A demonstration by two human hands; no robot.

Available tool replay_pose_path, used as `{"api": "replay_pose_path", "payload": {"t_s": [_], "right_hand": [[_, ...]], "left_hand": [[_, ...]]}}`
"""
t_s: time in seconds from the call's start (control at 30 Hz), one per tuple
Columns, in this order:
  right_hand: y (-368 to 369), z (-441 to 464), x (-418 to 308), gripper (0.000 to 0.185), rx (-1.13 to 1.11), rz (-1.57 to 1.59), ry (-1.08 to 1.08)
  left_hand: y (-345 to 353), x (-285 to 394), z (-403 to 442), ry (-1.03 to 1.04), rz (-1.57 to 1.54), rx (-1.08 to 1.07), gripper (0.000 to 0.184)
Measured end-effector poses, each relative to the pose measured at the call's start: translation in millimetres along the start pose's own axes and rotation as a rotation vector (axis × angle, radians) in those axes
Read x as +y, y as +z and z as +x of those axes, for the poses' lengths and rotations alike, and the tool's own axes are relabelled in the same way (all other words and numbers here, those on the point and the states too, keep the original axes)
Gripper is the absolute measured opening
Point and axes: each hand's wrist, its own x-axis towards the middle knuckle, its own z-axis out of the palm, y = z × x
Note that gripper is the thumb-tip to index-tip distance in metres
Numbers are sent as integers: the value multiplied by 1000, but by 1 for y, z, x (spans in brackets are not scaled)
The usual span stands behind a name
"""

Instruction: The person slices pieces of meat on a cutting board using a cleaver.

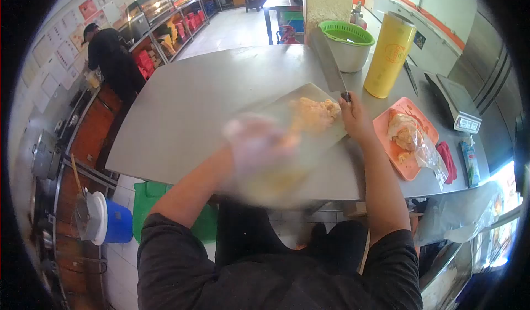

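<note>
Right hand (pixel 356 119): fingers closed around the black handle of a broad steel knife (pixel 329 64), blade pointing away from the person. Left hand (pixel 255 136): clear plastic glove, motion-blurred; whether its fingers hold anything cannot be told. Pale orange food pieces (pixel 317 113): heaped on a whitish rectangular cutting board (pixel 333 139), upon the grey metal desk (pixel 176 100). Salmon-pink rectangular tray (pixel 382 131): right of the right forearm, bearing food and clear plastic.

There is one long knife (pixel 330 66), one cutting board (pixel 306 91), one pink tray (pixel 408 173) and one scale (pixel 450 96).
</note>
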Motion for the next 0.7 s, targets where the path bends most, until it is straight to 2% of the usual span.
{"api": "replay_pose_path", "payload": {"t_s": [0.03,0.07,0.13,0.27,0.37,0.4,0.47,0.57,0.63,0.67,0.7], "right_hand": [[0,1,-4,36,20,-13,-16],[-1,0,-8,36,19,-16,-18],[-5,-2,-13,37,-37,39,61],[-4,-4,-11,36,-47,22,77],[-4,-4,-12,36,-35,-13,51],[-4,-3,-11,36,-34,-17,20],[-6,-4,-14,36,-26,-17,-5],[-9,-4,-17,36,-57,10,21],[-9,-3,-16,38,-83,-19,49],[-9,-4,-16,38,-84,-16,51],[-10,-3,-17,39,-98,-34,68]], "left_hand": [[4,1,-2,125,115,48,45],[11,-4,-1,125,113,51,45],[21,-8,2,161,70,240,45],[16,-12,-3,110,-82,242,39],[41,-57,23,128,-166,394,31],[51,-78,33,157,-469,379,29],[51,-85,36,184,-767,351,28],[38,-58,23,230,-695,219,33],[-10,25,-7,-232,-158,-50,34],[-2,17,-3,-234,-157,-53,34],[13,3,6,-93,-76,8,36]]}}
